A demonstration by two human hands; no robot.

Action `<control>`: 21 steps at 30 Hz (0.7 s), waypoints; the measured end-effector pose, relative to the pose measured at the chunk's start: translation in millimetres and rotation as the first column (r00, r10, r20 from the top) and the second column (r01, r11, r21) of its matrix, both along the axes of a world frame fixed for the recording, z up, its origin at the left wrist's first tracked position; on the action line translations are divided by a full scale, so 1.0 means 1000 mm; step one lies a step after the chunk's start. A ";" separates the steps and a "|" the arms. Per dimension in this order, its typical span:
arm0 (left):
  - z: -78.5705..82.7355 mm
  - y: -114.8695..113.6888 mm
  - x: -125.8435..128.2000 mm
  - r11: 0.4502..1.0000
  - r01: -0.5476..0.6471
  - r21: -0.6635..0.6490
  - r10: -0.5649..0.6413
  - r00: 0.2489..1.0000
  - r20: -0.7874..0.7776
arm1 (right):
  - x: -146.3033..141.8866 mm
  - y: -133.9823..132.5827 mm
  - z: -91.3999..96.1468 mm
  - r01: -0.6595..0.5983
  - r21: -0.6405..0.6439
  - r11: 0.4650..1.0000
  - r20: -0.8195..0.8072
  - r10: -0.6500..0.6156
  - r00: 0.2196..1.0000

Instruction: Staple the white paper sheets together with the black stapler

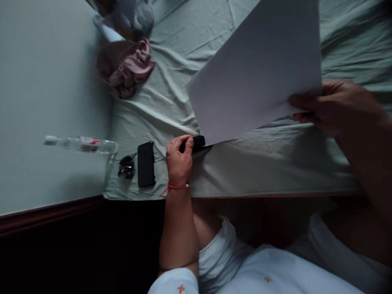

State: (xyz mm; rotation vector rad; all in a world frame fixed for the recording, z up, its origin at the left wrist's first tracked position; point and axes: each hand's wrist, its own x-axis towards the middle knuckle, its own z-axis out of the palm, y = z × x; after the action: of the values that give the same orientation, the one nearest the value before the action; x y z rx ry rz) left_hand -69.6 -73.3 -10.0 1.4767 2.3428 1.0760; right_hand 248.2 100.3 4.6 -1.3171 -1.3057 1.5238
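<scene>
My left hand (180,157), with a red string at the wrist, is closed around a black stapler-shaped object (199,141) on the cloth; fingers hide much of it. The near left corner of a white paper sheet (254,73) meets its front end, but I cannot tell whether the corner is inside it or beside it. Gripping the sheet's right edge between thumb and fingers is my right hand (339,106), which keeps the paper tilted above the bed-like surface. A thin dark strip shows under the right thumb, too unclear to name.
Left of my left hand lie a black phone (146,164) and a bunch of keys (126,166). A plastic bottle (88,144) is by the wall. Pink cloth (131,71) and a plastic bag (137,18) sit farther back. The greenish sheet (245,175) is wrinkled.
</scene>
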 end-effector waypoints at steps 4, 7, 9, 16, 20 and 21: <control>-0.004 -0.001 -0.020 0.988 -0.150 0.034 0.151 0.988 -0.021 | 0.002 0.001 0.004 0.018 0.014 1.000 0.024 -0.018 1.000; -0.004 -0.001 -0.032 0.940 -0.323 0.106 0.336 0.931 -0.145 | 0.004 0.003 0.003 0.019 0.017 1.000 0.004 -0.019 1.000; -0.001 0.000 -0.024 0.898 -0.375 0.231 0.422 0.882 -0.208 | 0.005 0.004 0.002 0.024 0.006 1.000 -0.029 -0.024 0.999; 0.014 0.017 0.042 0.946 -0.209 0.249 0.059 0.864 0.500 | 0.004 0.000 0.015 0.017 -0.063 0.998 -0.164 -0.027 0.986; 0.015 0.024 0.046 0.967 -0.111 0.229 -0.086 0.702 0.707 | 0.005 -0.002 0.018 -0.064 -0.019 0.998 -0.153 0.060 0.986; 0.013 0.025 0.045 0.961 -0.122 0.249 -0.088 0.717 0.692 | 0.006 -0.001 0.017 -0.090 -0.002 0.996 -0.153 0.089 0.984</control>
State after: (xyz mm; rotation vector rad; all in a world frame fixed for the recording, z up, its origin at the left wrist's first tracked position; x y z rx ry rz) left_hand -24.2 -48.1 3.5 0.8553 1.7031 1.6644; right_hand 254.0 98.8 22.0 -1.1366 -1.2763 1.6597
